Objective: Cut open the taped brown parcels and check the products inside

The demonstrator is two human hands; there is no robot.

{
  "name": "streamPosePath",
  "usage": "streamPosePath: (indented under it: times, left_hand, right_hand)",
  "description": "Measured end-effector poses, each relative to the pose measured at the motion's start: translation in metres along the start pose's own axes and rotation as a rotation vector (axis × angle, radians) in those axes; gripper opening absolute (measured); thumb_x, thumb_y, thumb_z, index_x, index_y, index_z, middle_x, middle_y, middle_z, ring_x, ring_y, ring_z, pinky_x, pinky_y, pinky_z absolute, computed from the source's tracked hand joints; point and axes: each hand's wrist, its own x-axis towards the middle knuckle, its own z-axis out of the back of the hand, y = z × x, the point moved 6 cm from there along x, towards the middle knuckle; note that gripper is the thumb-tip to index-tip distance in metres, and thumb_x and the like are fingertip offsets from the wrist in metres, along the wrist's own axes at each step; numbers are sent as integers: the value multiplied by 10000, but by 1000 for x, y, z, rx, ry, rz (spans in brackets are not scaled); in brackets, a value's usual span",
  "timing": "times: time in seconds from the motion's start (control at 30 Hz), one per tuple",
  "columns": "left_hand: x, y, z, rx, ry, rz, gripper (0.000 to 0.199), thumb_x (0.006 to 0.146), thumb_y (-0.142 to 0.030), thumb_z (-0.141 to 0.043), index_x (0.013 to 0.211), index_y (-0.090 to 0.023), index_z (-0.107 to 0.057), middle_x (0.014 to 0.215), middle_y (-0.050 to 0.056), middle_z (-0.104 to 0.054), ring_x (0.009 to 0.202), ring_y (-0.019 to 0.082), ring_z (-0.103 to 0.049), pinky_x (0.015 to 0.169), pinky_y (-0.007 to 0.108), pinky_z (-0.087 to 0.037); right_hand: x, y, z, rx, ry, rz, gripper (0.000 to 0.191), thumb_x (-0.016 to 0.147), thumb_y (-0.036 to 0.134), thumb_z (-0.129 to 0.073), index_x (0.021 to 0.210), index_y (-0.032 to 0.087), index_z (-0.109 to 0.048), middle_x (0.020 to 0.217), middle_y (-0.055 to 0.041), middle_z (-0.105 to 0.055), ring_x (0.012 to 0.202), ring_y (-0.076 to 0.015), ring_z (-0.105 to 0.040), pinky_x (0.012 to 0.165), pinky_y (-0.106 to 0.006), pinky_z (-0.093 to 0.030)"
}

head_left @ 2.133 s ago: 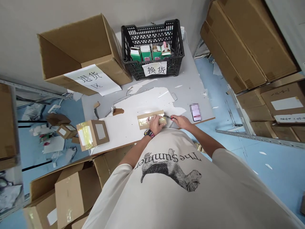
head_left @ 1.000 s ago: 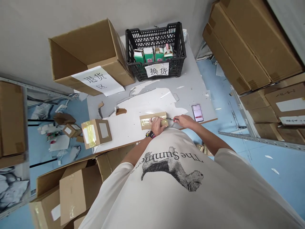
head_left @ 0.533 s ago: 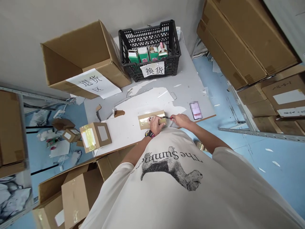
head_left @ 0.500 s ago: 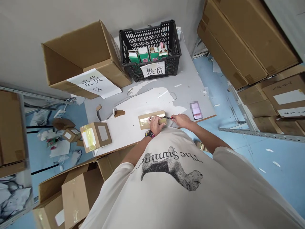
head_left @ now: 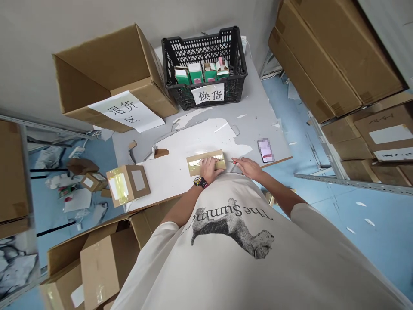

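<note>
A small cardboard box [head_left: 193,165] with shiny clear tape along its top lies on the white tabletop in front of my body. My left hand [head_left: 210,170], a watch on its wrist, rests on the box with its fingers curled over the taped top and holds it. Just right of the box, my right hand [head_left: 248,167] is closed around a box cutter [head_left: 234,162]; a bit of red handle shows. Its thin blade points left toward the box's right end and is hard to make out. Most of the handle is hidden in the fingers.
Behind stand a large open carton [head_left: 103,73] and a black crate [head_left: 206,92] holding several green-and-white boxes. A phone [head_left: 265,150] lies at right, a taped carton [head_left: 129,184] at the left edge. Torn cardboard [head_left: 160,152] lies nearby. Stacked cartons [head_left: 322,56] line the right side.
The box cutter has drawn back slightly right, off the box's right end, and less of its handle shows. My left hand stays on the box, its fingers lying flatter.
</note>
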Motion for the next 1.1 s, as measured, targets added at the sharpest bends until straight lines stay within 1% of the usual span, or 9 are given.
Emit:
streamPosePath:
  times: [0.1,0.23,0.33,0.5,0.67,0.77,0.93,1.1]
  left_hand:
    - [0,3,-3,-19,-4,-39,382,994,-518,-903,1211,-245,-744,1253,161,-778,1217,400,-690,1133,572,-435]
    - [1,6,-7,-28,-4,-60,382,1000,-519,-893,1208,-239,-738,1250,165,-781,1218,401,-689,1127,571,-436]
    - [2,8,-8,-34,-3,-70,394,1002,-526,-887,1222,-236,-736,1248,161,-781,1211,399,-687,1131,574,-434]
    - [1,7,-6,-50,27,-96,376,1020,-501,-867,1261,-242,-741,1276,150,-786,1218,391,-679,1148,582,-424]
    - [-3,7,-3,-42,41,-110,351,1030,-433,-851,1307,-247,-740,1297,147,-786,1244,392,-683,1166,583,-425]
    - [-4,9,-5,-45,50,-114,358,1018,-402,-859,1317,-250,-736,1310,146,-786,1269,395,-686,1174,581,-429]
    - [0,14,-12,-59,66,-134,435,967,-410,-911,1318,-249,-710,1335,139,-787,1275,383,-694,1217,598,-408]
    - [3,20,-16,-62,52,-142,456,956,-454,-913,1312,-255,-709,1324,142,-789,1274,388,-697,1218,611,-413]
  right_hand:
    - [5,6,-3,-62,2,49,587,1267,433,-363,1843,400,-477,1484,-154,-692,1337,-336,-644,1084,-415,-533]
    - [14,14,-5,-166,-34,79,608,1249,441,-420,1855,402,-453,1506,-183,-651,1336,-371,-595,1036,-434,-529]
    - [16,20,-7,-224,-57,73,626,1240,454,-434,1862,391,-438,1538,-194,-633,1307,-381,-609,1013,-437,-521]
    - [9,23,-11,-257,-71,19,638,1238,464,-412,1867,354,-422,1569,-199,-620,1238,-365,-662,979,-423,-523]
    - [5,23,-14,-270,-85,-26,642,1234,461,-410,1864,340,-407,1592,-200,-606,1243,-362,-664,956,-413,-539]
    - [4,23,-15,-271,-84,-47,643,1238,469,-394,1867,335,-395,1591,-203,-606,1241,-357,-664,949,-405,-537]
    - [10,28,-16,-262,-97,-33,636,1243,442,-340,1864,316,-400,1573,-204,-621,1232,-353,-656,944,-406,-524]
    - [18,25,-14,-246,-120,-6,616,1239,426,-336,1832,315,-462,1559,-195,-631,1231,-354,-645,959,-422,-508]
